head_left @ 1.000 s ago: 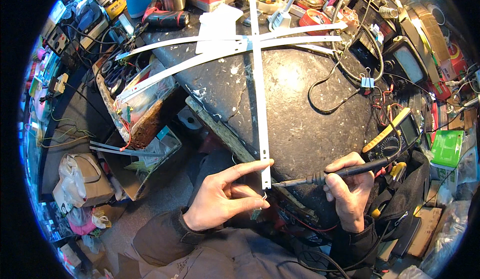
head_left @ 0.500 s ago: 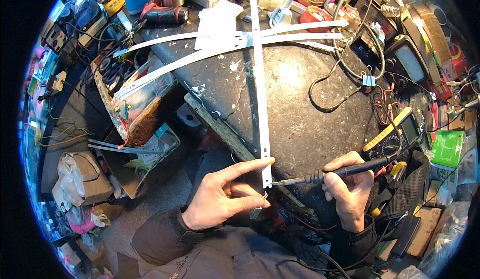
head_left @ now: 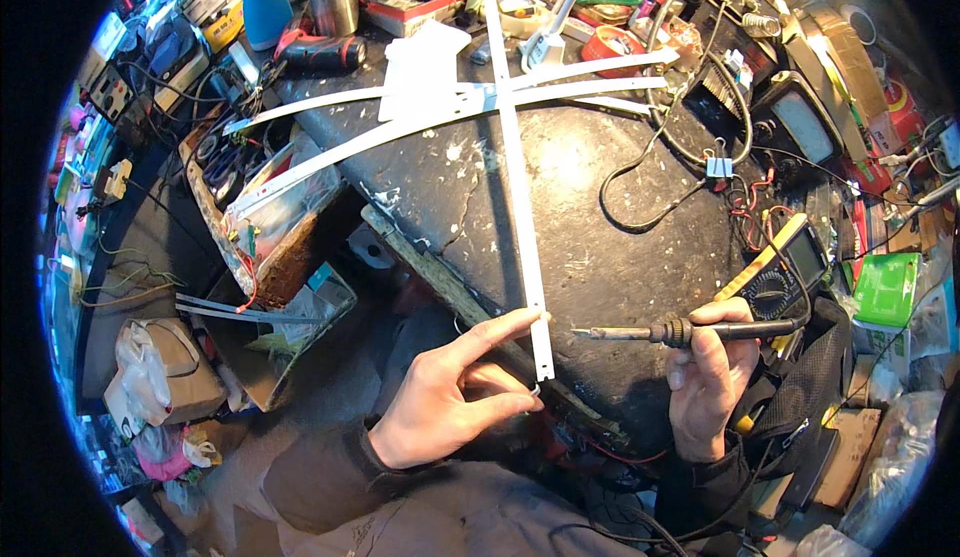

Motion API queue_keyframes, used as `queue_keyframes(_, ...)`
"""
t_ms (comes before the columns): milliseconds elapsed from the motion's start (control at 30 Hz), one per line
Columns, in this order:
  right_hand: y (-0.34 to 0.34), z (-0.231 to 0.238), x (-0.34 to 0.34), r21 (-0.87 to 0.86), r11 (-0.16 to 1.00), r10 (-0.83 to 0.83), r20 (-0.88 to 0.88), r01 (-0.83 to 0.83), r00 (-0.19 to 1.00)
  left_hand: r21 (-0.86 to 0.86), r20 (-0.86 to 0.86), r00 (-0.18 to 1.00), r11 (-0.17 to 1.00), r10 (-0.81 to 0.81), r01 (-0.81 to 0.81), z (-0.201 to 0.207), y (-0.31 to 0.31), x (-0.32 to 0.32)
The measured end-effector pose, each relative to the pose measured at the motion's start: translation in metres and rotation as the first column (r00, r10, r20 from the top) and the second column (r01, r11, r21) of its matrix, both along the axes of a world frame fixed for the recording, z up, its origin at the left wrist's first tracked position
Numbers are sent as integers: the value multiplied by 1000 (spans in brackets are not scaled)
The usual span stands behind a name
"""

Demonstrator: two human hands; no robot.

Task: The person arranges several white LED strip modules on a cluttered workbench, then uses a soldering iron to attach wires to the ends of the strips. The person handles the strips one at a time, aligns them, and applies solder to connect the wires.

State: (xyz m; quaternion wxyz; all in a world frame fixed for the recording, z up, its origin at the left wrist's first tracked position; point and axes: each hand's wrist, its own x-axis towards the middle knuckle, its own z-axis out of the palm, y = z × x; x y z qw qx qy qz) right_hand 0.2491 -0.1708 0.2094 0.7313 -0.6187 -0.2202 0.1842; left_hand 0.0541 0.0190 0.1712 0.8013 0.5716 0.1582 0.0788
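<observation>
A long white LED strip (head_left: 520, 187) runs down the dark worn workbench (head_left: 600, 227) to its near edge. My left hand (head_left: 450, 397) rests at that end, forefinger laid against the strip and thumb below it. My right hand (head_left: 710, 377) grips a soldering iron (head_left: 690, 332) by its dark handle. Its metal tip points left and stands a short way to the right of the strip's end, not touching it. More white strips (head_left: 440, 107) cross the long one near the top.
A yellow multimeter (head_left: 785, 272) lies just right of my right hand. A black cable loop (head_left: 660, 177) crosses the bench. A wooden drawer of wires (head_left: 270, 227) sits left, tools and bottles crowd the far edge, and a green box (head_left: 885, 287) is at right.
The soldering iron's tip has drawn back to the right, away from the strip's end. My left forefinger stays on the strip.
</observation>
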Motion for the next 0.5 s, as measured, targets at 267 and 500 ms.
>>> queue_keyframes(267, -1, 4, -1, 2, 1000, 5, -9, -5, 1000, 509, 13, 986, 848, 166, -149, 3, -3, -9)
queue_keyframes(500, 0, 6, -1, 1, 1000, 3, -21, -3, 1000, 647, 24, 982, 746, 189, -159, 2, -2, -8)
